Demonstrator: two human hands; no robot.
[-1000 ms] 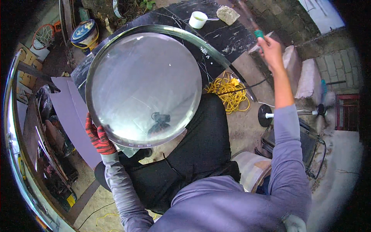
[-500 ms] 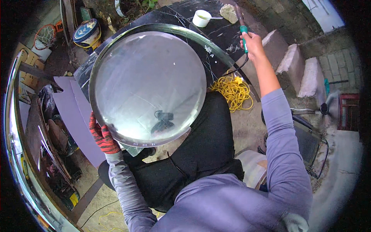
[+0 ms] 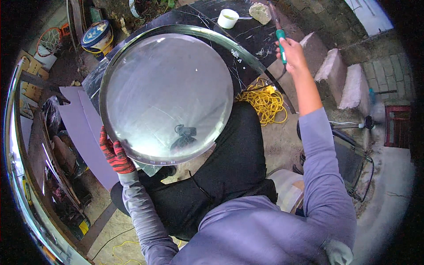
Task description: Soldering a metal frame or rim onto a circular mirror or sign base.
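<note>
A large round sheet-metal piece (image 3: 168,95) with a shiny face and a thin rim rests tilted over my lap and the dark slab. My left hand (image 3: 116,154), in a red and black striped glove, grips its lower left edge; the fingers behind the rim are partly hidden. Out to the far right, my bare right hand (image 3: 293,54) is closed around the green handle of a soldering iron (image 3: 280,34). The iron's metal shaft points away from me, close to a pale rough lump (image 3: 259,13). A dark cord trails from the handle.
A white cup (image 3: 227,19) with a stick in it stands on the black marbled slab (image 3: 181,17). White crumbs (image 3: 235,54) lie beside the curved metal strip (image 3: 247,56). Yellow cord (image 3: 265,106) is coiled at right, near stone blocks (image 3: 329,66). A bucket (image 3: 97,39) sits far left.
The view has shifted slightly, moving most of the scene a little up and left. Both hands keep their holds, and the soldering iron stays near the pale lump.
</note>
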